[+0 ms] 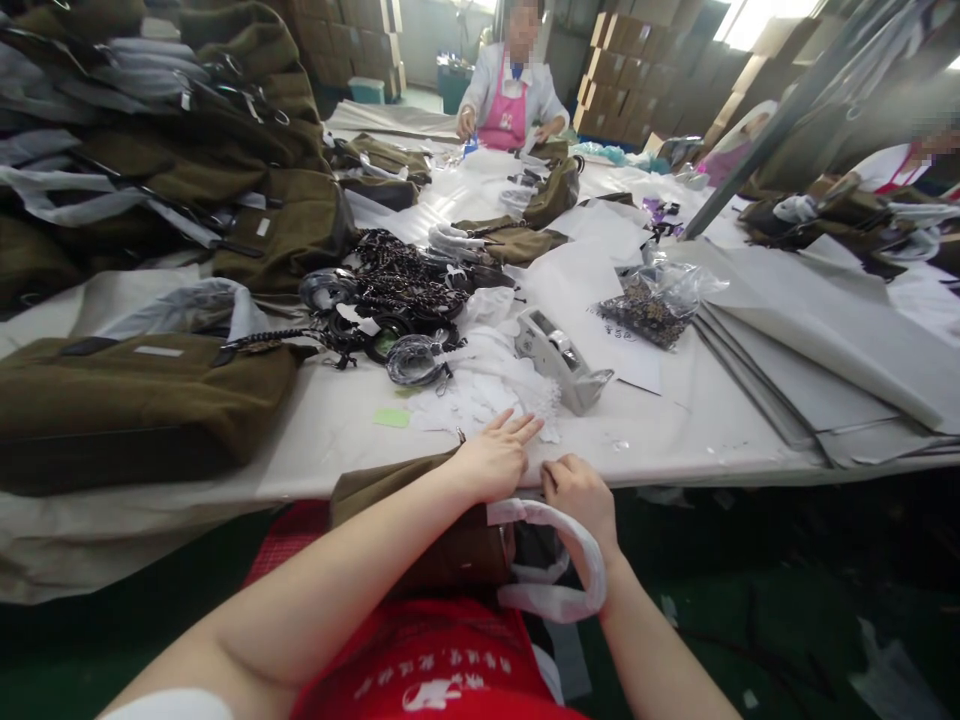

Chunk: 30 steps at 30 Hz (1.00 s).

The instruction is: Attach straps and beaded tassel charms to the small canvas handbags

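Observation:
An olive bag (401,480) with a brown lower part lies on its side across my lap, against the table edge. Its handle (592,575), wrapped in white padding, loops out to the right. My left hand (495,458) is over the bag's top end, with its fingers stretched out to the right and slightly apart. Close beside it, my right hand (581,492) has its fingers curled in at the table edge, behind the handle loop. What those fingers pinch, if anything, is hidden.
White paper scraps (480,395) and a tape dispenser (559,360) are just ahead. Black braided straps (409,285) lie beyond. Finished-looking bags (142,400) are piled at left, grey sheets (817,350) at right. A metal pole (757,140) slants upward. A person (510,95) works across the table.

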{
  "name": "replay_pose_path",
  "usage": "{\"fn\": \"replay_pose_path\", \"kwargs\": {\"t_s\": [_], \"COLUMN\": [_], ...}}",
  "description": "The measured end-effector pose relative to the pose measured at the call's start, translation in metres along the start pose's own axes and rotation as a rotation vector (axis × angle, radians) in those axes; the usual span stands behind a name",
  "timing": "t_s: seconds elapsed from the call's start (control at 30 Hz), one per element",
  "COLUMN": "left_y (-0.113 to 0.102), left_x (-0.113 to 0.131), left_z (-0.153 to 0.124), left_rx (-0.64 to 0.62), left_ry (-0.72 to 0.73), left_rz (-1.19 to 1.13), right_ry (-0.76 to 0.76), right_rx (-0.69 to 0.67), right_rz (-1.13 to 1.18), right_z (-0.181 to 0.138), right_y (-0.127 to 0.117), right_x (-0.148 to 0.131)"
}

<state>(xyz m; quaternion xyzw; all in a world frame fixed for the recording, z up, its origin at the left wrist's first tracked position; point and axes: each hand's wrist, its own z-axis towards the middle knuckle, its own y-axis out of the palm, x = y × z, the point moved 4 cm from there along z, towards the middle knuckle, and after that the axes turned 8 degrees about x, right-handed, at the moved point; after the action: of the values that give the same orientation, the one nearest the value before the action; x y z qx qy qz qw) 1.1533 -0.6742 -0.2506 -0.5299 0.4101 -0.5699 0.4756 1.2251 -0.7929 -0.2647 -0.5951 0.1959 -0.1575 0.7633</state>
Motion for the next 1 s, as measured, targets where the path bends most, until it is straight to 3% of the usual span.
{"fn": "replay_pose_path", "kwargs": {"t_s": [0.23,0.37,0.53,0.6,0.67,0.77,0.83,0.93,1.0], "left_y": [0.005,0.008,0.007,0.000,-0.015,-0.041,-0.054,-0.066,-0.070], "left_x": [-0.013,-0.018,-0.019,-0.014,-0.002,0.027,0.046,0.061,0.055], "left_z": [0.010,0.013,0.014,0.008,-0.005,-0.037,-0.059,-0.083,-0.095], "left_rx": [-0.046,-0.111,-0.092,-0.047,0.047,0.193,0.224,0.194,0.156], "left_ry": [-0.044,-0.118,-0.139,-0.136,-0.104,-0.010,0.065,0.104,0.026], "left_rz": [-0.026,-0.059,-0.067,-0.055,-0.032,0.007,0.021,0.021,0.027], "right_ry": [-0.087,-0.042,0.284,0.436,0.501,0.471,0.365,0.049,-0.175], "right_rx": [-0.080,-0.151,-0.300,-0.270,-0.154,-0.041,-0.096,-0.272,-0.355], "right_rz": [-0.134,-0.264,-0.276,-0.116,0.136,0.424,0.529,0.615,0.637], "right_z": [-0.004,-0.013,-0.045,-0.059,-0.068,-0.066,-0.053,-0.026,-0.014], "right_y": [-0.002,-0.006,-0.032,-0.052,-0.072,-0.091,-0.095,-0.098,-0.105], "right_x": [0.013,0.054,0.141,0.165,0.169,0.138,0.097,0.023,-0.016]}}
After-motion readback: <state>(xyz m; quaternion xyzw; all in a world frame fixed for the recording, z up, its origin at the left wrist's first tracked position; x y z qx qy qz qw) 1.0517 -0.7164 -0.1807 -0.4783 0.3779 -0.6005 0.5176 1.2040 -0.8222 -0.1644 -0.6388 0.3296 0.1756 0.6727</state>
